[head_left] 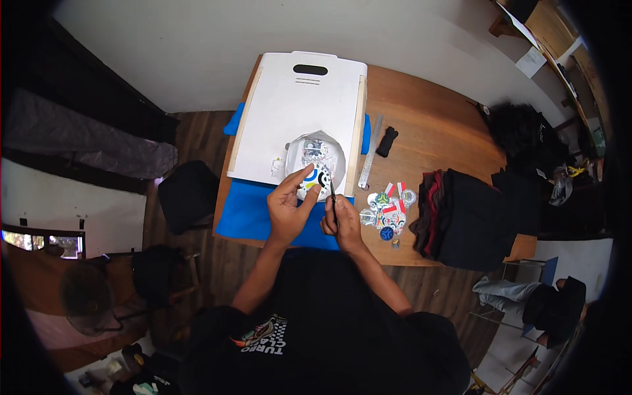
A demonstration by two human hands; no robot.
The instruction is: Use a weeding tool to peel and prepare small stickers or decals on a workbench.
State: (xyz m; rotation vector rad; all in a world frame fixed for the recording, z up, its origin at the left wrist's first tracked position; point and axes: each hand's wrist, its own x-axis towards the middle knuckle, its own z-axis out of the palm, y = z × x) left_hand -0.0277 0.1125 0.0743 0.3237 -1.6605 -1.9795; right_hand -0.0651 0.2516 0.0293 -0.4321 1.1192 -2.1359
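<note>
Centrally, printed piece: we have it between us and an open white container, just in front of its mouth, twelve o'clock being straight away from us.
Handling: we judge it light and thin, bendable rather than soft, perhaps a little slippery if the face is glossy; a hard pinch could crease it.
Best hold: we would take it by a plain margin, thumb on one face and fingers behind, keeping clear of the tool's side.
Looks: we see a white ground with bold curved shapes in blue, black and yellow-green; the outline is partly covered, so we cannot tell its full shape.
Left hand: at seven o'clock, its fingers pinch the printed piece between thumb and fingertips.
Right hand: at five o'clock, its fingers are curled around a slim dark tool, whose kind is too small for us to tell.
Container's contents: toward twelve, we make out more printed bits, mostly pale.
White panel: it lies under the container and stretches to twelve, with a dark slot near its far end.
Blue cloth: at eight, partly beneath the panel.
Metal ruler: at two, with a black bundle just beyond it.
Loose cut-outs: at four, heaped on the brown worktop.
Folded dark garments: past the cut-outs, between three and four.
</note>
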